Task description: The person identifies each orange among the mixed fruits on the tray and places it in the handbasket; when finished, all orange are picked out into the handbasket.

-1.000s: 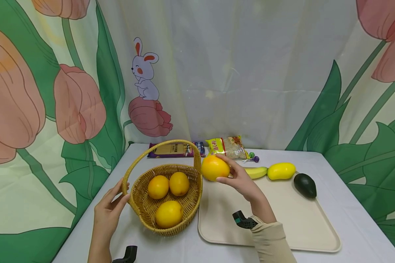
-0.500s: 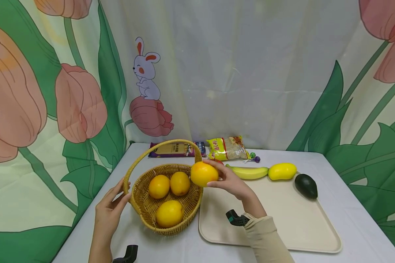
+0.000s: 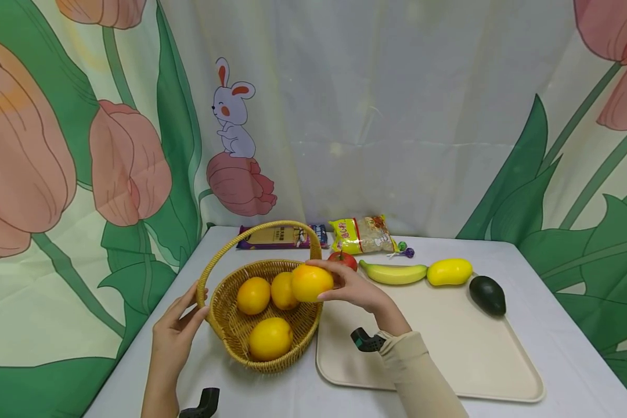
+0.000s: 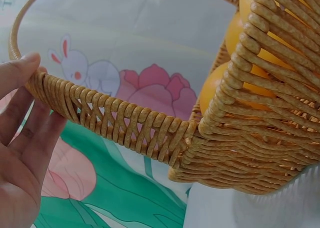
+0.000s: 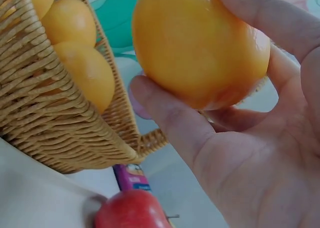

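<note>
My left hand (image 3: pixel 172 331) grips the left side of the handle (image 3: pixel 216 255) of a woven basket (image 3: pixel 277 366), thumb on one side and fingers on the other. The basket stands on the white table and bears two orange fruits (image 3: pixel 253 295) and a yellower, oval fruit (image 3: pixel 270 339). Between thumb and fingers, my right hand (image 3: pixel 363 290) holds a round orange fruit (image 5: pixel 200 48), smooth with a reddish blush near the palm. From the head view, this fruit (image 3: pixel 312 283) is over the basket's right side and partly hides one of those inside.
Right of the basket lies a beige tray (image 3: pixel 428 348). Along its far edge are a red apple (image 3: pixel 343 259), a banana (image 3: pixel 394 274), a yellow oblong fruit (image 3: pixel 449 272) and a dark avocado (image 3: pixel 487 295). Behind are a purple packet (image 3: pixel 282 238), a yellow snack bag (image 3: pixel 363 234) and lollipops (image 3: pixel 404 251).
My right hand has carried the round orange fruit left and slightly down, from beside the handle to over the basket. The apple and the whole banana now show. The left hand keeps its grip.
</note>
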Available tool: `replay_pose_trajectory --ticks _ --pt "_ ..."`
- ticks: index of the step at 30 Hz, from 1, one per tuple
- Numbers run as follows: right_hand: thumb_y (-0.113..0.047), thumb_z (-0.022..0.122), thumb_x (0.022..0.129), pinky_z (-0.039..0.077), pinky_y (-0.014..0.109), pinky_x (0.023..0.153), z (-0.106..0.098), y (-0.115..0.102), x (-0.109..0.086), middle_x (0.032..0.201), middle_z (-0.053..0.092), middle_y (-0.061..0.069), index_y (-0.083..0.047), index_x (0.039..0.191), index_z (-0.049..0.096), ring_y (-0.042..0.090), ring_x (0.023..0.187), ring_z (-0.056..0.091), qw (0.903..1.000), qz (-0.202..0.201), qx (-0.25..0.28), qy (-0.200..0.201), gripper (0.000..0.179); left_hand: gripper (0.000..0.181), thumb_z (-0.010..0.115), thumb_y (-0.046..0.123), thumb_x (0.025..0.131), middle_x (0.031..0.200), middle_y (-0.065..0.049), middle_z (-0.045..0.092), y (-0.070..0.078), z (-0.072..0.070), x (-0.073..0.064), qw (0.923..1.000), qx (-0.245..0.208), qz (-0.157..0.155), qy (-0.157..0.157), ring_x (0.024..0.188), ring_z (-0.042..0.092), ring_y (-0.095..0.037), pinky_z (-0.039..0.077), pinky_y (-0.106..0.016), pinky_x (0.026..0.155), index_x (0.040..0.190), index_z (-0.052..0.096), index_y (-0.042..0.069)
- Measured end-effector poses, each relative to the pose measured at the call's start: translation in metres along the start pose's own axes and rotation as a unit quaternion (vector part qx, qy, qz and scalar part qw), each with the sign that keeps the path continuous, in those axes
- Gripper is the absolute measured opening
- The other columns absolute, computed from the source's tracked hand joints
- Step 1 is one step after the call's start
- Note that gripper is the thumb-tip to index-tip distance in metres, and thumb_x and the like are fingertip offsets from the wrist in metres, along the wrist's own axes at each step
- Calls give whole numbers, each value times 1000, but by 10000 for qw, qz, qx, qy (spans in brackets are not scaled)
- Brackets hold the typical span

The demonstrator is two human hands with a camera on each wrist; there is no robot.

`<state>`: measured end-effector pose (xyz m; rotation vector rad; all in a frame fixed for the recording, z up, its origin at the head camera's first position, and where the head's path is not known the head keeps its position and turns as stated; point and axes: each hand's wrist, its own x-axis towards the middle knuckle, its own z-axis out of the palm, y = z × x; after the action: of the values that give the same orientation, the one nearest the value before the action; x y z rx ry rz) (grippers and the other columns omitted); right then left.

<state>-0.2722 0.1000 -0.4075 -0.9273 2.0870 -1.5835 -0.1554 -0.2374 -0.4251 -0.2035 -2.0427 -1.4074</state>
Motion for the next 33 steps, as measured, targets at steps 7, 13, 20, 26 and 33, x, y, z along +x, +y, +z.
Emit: replay_pose_trajectory --ticks 7,13,20,26,33 --pt "-27 70 85 45 41 106 -2 1 11 147 41 -2 -35 140 43 22 122 48 9977 247 -377 -503 62 51 63 -9 84 108 21 62 1 1 0 9999 -124 -72 -6 102 58 5 53 -8 83 132 55 6" --pt "-20 66 88 45 39 106 -3 5 24 139 51 1 -24 132 55 22 124 50 9925 511 -636 -909 45 51 62 -8 84 108 22 61 -1 2 0 10000 -55 -63 -17 103 58 6 53 -9 84 132 55 6" --pt "-10 63 89 50 27 101 6 5 44 134 56 10 -7 131 56 26 124 53 9779 608 -844 -1816 42 51 62 -9 84 108 23 61 -2 1 0 9999 -97 -12 -56 104 57 7 52 -9 85 133 53 5" --pt "-12 65 88 44 41 109 10 1 50 137 53 10 -8 132 56 29 127 48 9711 647 -1064 -2035 45 52 62 -8 84 108 21 61 -1 1 0 9999 -111 -71 -72 104 58 7 53 -9 85 133 54 6" --pt "-8 66 86 41 46 111 10 0 51 137 53 8 -8 131 56 29 130 46 9684 654 -1154 -2112 46 51 62 -7 85 108 18 62 0 0 -1 9999 -72 -82 -40 104 58 7 52 -9 85 133 54 9"
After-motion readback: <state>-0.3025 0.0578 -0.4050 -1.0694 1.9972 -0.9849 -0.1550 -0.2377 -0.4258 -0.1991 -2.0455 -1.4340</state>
